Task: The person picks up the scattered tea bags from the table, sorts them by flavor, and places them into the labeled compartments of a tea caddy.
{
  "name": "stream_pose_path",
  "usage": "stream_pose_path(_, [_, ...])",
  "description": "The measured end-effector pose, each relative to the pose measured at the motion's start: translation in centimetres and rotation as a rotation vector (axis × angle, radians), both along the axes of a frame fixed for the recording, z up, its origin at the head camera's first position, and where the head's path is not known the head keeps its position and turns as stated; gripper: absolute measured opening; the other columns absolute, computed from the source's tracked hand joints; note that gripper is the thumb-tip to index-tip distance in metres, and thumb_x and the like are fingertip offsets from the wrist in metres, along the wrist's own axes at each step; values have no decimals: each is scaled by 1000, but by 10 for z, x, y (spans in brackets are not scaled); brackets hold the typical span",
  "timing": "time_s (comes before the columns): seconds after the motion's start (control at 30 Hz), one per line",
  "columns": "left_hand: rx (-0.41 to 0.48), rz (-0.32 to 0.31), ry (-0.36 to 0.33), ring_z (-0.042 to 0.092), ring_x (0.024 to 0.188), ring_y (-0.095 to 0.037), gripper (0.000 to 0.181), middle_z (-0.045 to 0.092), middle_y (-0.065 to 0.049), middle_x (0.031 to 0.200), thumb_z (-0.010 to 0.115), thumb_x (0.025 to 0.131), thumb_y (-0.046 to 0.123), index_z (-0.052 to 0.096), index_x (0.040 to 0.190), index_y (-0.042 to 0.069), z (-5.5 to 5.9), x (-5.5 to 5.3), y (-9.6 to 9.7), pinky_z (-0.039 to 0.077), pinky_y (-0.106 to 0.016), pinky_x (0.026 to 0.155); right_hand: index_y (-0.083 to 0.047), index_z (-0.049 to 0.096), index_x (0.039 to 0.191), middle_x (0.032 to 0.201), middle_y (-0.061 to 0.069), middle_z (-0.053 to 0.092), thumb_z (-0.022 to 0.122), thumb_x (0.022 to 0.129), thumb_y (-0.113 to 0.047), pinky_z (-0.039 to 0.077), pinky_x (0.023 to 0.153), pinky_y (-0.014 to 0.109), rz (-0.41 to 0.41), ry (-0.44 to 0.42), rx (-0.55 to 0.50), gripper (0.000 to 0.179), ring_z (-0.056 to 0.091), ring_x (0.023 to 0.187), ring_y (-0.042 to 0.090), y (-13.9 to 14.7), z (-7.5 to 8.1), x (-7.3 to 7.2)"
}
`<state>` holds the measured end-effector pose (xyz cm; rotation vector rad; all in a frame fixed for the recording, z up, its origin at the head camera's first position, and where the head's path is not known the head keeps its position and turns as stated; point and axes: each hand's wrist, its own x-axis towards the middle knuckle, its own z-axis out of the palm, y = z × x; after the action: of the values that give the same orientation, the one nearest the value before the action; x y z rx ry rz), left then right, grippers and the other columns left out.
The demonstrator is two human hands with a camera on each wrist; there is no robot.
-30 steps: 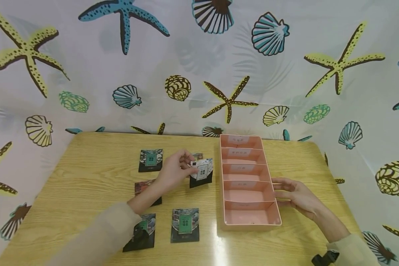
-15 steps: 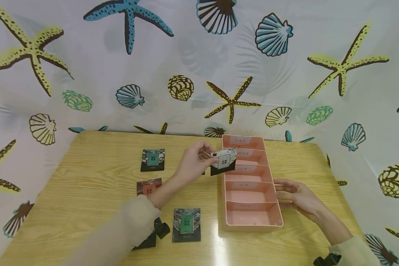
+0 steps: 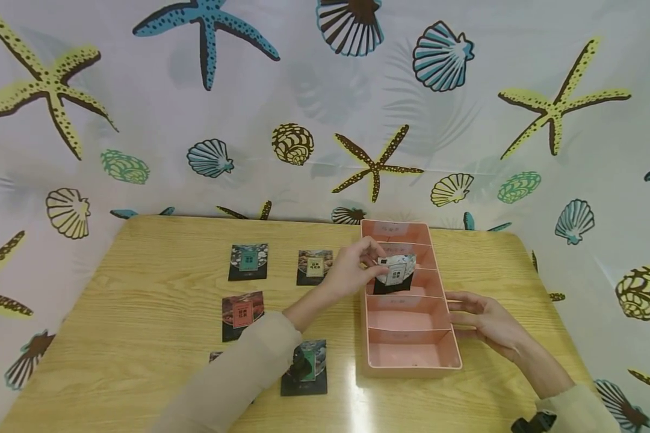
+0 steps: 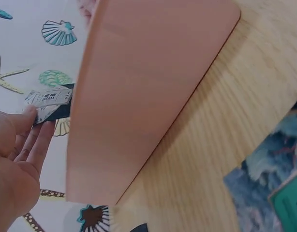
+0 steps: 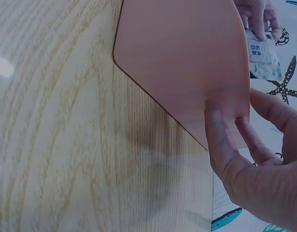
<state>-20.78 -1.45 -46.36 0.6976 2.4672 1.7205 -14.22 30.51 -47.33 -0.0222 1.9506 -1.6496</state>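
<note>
Left hand (image 3: 352,269) pinches a packet (image 3: 396,274) over the box (image 3: 408,353); right hand (image 3: 481,320) touches the box's side, fingers extended; desk (image 3: 157,288) beneath, cloth (image 3: 244,102) behind.

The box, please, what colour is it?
The box is pink, clearest in the head view.

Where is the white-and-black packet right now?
In the head view, the white-and-black packet is right of centre, pinched in the left hand above the pink divided box, to the right of the yellow-labelled packet.

There are six sachets (image 3: 248,260), one pink box (image 3: 411,372) with five compartments (image 3: 408,350), two hands (image 3: 353,269) and one table (image 3: 157,288).
</note>
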Motion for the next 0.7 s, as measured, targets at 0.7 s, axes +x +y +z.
stream_pose_path(0.7, [-46, 77, -44, 73, 110, -28, 34, 74, -16, 122, 75, 100, 26, 67, 126, 6, 4, 7, -7, 62, -39, 94, 4, 30, 163, 160, 32, 43, 67, 105, -17, 61, 102, 39, 3, 0, 10, 72, 70, 122, 16, 0, 1, -1])
